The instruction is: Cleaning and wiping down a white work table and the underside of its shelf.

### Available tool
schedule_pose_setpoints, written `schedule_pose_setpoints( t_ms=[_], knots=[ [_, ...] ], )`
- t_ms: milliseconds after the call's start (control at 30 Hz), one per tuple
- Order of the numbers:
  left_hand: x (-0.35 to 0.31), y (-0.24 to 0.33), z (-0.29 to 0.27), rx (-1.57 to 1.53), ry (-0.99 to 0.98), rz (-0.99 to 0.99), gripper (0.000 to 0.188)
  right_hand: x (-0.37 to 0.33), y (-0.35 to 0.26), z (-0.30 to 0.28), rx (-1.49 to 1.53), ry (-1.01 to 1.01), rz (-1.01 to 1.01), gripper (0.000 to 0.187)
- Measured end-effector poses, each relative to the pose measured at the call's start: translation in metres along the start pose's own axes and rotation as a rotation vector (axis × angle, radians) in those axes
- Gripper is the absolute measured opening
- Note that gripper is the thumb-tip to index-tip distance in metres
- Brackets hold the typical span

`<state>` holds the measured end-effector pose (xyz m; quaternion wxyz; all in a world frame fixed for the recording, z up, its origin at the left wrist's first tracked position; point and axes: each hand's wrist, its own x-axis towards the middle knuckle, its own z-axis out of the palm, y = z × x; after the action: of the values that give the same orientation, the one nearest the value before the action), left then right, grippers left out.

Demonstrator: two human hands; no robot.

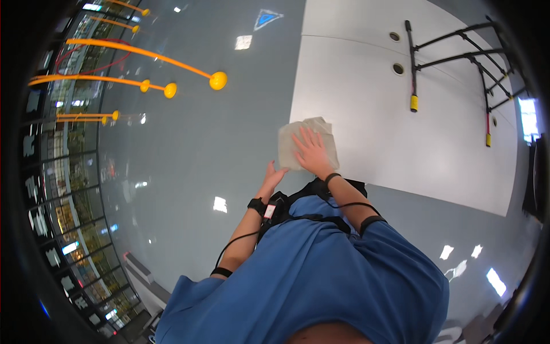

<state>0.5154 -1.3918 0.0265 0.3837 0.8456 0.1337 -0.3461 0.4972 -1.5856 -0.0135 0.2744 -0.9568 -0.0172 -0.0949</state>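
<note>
A beige folded cloth lies at the near left corner of a white table, with part of it reaching past the table's left edge. Pressed flat on top of it is my right hand, fingers spread. My left hand is just below the cloth's lower left side, thumb and fingers apart, holding nothing. Its thumb tip comes close to the cloth; whether they touch I cannot tell.
A black tubular frame with yellow end caps stands on the table's right part. Round holes pierce the tabletop. Orange poles with yellow ball ends stand off to the left on the grey floor, before a glass wall.
</note>
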Motion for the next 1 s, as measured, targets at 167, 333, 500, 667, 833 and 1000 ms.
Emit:
schedule_pose_setpoints(
  t_ms=[167, 333, 500, 667, 833, 1000],
  knots=[
    [0.036, 0.054, 0.03, 0.094, -0.111, 0.221, 0.103, -0.089, 0.069, -0.069, -0.199, -0.009, 0.353, 0.06],
    [0.066, 0.045, 0.049, 0.283, -0.069, 0.271, 0.128, -0.184, 0.123, -0.116, -0.416, 0.067, 0.7, 0.062],
    [0.074, 0.044, 0.05, 0.33, -0.156, 0.165, 0.14, -0.186, 0.133, -0.112, -0.424, 0.041, 0.831, 0.064],
    [0.064, 0.053, 0.059, 0.345, -0.1, 0.046, 0.139, -0.139, 0.141, -0.092, -0.399, -0.023, 1.083, 0.069],
    [0.068, 0.043, 0.061, 0.284, -0.059, 0.038, 0.134, -0.049, 0.121, -0.069, -0.28, -0.178, 0.851, 0.079],
    [0.059, 0.051, 0.065, 0.3, -0.044, 0.027, 0.13, 0.032, 0.079, -0.023, -0.245, -0.187, 0.534, 0.08]
  ],
)
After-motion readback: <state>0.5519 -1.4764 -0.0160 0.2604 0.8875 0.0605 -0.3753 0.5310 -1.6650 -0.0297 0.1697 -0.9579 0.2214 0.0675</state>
